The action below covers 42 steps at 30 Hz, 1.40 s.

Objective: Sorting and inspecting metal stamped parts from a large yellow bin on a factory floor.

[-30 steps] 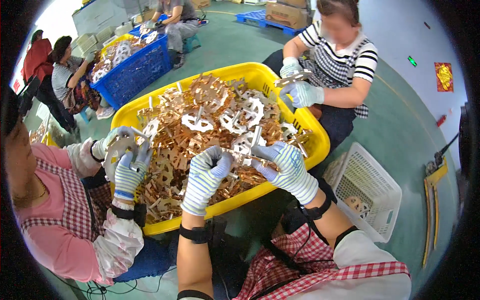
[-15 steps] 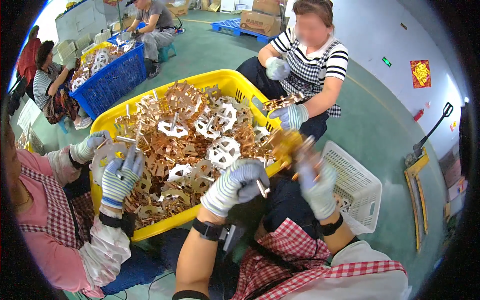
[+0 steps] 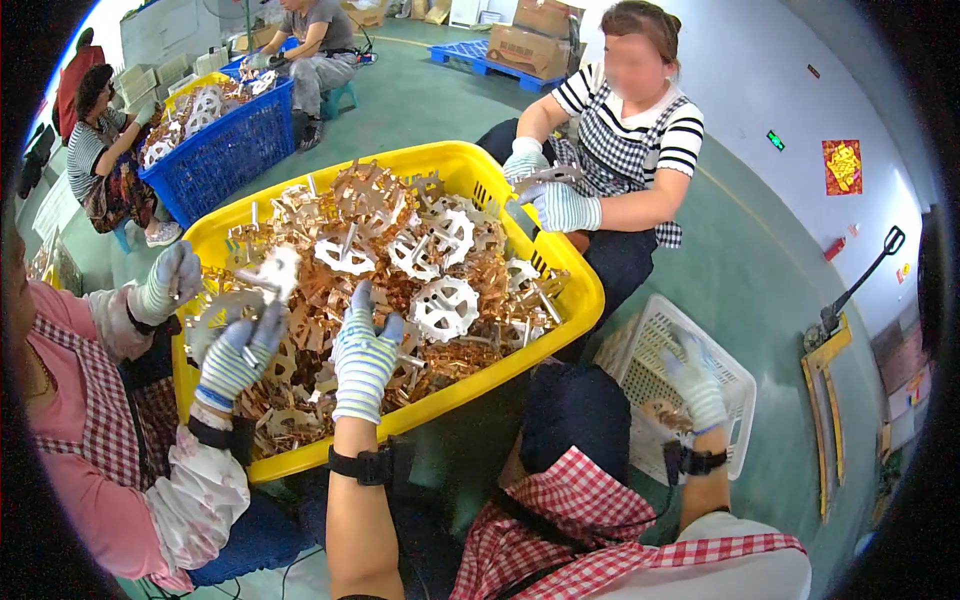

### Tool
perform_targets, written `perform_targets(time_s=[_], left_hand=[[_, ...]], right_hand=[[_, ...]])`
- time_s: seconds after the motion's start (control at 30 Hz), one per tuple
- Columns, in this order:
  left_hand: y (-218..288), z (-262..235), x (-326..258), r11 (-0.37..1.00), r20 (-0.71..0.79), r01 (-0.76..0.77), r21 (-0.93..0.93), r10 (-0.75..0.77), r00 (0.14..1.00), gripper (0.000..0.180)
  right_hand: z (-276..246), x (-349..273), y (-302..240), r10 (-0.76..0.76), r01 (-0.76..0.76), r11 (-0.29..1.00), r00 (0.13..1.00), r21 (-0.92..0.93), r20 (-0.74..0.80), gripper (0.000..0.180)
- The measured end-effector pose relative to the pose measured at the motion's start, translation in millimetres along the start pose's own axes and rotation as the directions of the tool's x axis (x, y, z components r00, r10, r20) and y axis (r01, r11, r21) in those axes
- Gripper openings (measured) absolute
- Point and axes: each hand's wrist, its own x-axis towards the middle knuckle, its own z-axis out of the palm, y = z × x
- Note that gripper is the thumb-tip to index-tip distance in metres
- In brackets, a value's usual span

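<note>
My left hand (image 3: pixel 365 352), in a striped knit glove, reaches over the yellow basket (image 3: pixel 490 388) with its fingers apart. Beneath its fingertips lies a heap of copper-coloured metal pieces (image 3: pixel 320 290), and nothing shows in its grasp. Toothed silver metal discs (image 3: pixel 443 309) and short metal rods (image 3: pixel 349 240) are mixed into this heap. Over the white basket (image 3: pixel 742 400) on my right, my right hand (image 3: pixel 697 385) is smeared by motion, its fingers seemingly spread. Just beside it, inside that basket, is a copper-coloured metal piece (image 3: pixel 663 414).
At my left, a co-worker's gloved hands (image 3: pixel 240 355) hold a plate over the yellow basket. Across from me, another co-worker's hands (image 3: pixel 562 205) grip a flat metal part. A blue basket (image 3: pixel 225 150) stands farther back; a pallet jack (image 3: pixel 835 370) is at the right.
My right hand has carried a copper-coloured part from the yellow basket's edge to the white basket. My left hand, which held a short metal rod, has moved left over the heap and opened.
</note>
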Motion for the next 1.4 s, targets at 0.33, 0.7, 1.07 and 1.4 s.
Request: perform_targets(time_s=[0.33,0.7,1.07,1.4], left_hand=[[9,-8,-8,0.996,0.085,0.031,0.084,-0.038,0.996,0.051],[6,-17,-4,0.933,0.176,0.206,-0.296,-0.159,0.972,0.055],[5,-42,-4,0.476,-0.016,0.196,-0.858,-0.405,0.914,0.045],[46,-41,-10,0.478,0.112,0.221,-0.85,-0.246,0.963,0.036]], right_hand=[[115,160,-149,-0.327,0.386,0.922,0.814,-0.027,0.481,0.048],[49,138,-226,-0.453,0.181,0.775,0.827,0.605,0.333,0.043],[50,59,-287,-0.511,0.052,0.112,0.86,0.992,0.012,0.035],[114,56,-259,-0.794,0.707,0.227,0.532,0.669,-0.293,0.053]])
